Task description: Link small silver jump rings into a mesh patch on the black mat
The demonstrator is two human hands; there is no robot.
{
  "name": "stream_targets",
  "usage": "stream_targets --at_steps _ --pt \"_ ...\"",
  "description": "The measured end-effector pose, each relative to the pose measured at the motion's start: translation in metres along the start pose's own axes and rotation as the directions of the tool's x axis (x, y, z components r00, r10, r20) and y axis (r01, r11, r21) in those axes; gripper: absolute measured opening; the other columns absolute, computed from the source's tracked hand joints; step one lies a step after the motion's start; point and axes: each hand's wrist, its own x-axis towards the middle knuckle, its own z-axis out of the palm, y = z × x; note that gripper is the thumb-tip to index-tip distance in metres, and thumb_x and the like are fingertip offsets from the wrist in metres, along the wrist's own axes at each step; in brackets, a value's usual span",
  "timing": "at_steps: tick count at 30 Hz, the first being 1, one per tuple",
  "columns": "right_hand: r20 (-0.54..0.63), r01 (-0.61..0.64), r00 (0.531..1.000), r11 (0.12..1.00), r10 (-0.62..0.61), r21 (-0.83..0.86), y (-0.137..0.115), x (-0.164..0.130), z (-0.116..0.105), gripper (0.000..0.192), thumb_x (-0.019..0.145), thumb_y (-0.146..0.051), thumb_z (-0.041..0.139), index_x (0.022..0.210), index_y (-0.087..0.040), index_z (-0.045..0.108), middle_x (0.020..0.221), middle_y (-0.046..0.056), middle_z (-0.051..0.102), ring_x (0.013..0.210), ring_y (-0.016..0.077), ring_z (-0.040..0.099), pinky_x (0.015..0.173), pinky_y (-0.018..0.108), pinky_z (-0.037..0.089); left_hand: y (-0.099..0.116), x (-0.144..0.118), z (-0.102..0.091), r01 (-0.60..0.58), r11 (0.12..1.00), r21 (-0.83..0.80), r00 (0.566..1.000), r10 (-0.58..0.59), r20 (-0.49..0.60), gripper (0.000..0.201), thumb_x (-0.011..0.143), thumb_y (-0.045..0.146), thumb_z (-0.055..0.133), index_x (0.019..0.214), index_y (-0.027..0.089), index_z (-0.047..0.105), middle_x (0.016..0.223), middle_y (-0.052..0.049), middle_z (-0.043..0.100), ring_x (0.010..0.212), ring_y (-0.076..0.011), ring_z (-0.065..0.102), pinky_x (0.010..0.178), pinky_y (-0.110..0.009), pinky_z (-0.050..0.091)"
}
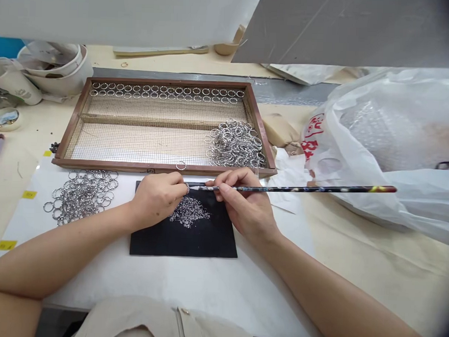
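Nearest the person, a black mat [192, 238] lies flat on the white sheet [205, 286], with a small heap of tiny silver pieces [189, 211] on its upper middle. Both hands rest over the mat's far edge: the left hand [157, 195] is curled with thumb and forefinger pinched on a small ring [187, 188], and the right hand [245, 201] grips a long thin stick [301, 189] like a pen. The stick is dark with a speckled pattern and a yellowish band near its far end; it lies almost level, running out to the right over a white plastic bag [387, 144], and its pale tip meets the ring at the left fingertips, just above the silver heap. Left of the mat sits a loose pile of metal rings [81, 193]. Beyond the hands stands a wooden-framed mesh tray [73, 126], with a second heap of rings [234, 144] in its right corner and neat rows of rings [164, 92] along its far side
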Motion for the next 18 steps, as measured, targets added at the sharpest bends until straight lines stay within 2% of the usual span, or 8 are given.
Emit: stream_targets --at_steps 8,18 --pt "0.004 -0.004 1.000 1.000 0.004 -0.023 0.0007 -0.0007 -0.0002 0.015 0.083 -0.022 0.061 0.076 -0.023 0.048 0.075 -0.003 0.055 0.066 0.0120 0.053 0.062 0.031 0.039 0.0001 -0.0001 -0.0003 0.002 1.000 0.004 1.000 -0.002 0.003 0.023 0.086 0.013 0.048 0.068 0.015 0.061 0.071 -0.001 0.065 0.061 -0.0106 0.060 0.049 -0.021 0.041" --pt "0.005 -0.005 1.000 0.999 0.006 -0.044 0.0001 -0.0003 -0.0001 0.014 0.083 -0.021 0.061 0.076 -0.023 0.048 0.076 -0.004 0.055 0.064 0.0114 0.050 0.063 0.031 0.040 0.0003 -0.0001 -0.0007 0.005 1.000 0.010 1.000 -0.006 0.010 0.023 0.087 0.013 0.048 0.068 0.015 0.061 0.071 -0.001 0.065 0.061 -0.0106 0.061 0.049 -0.021 0.041"
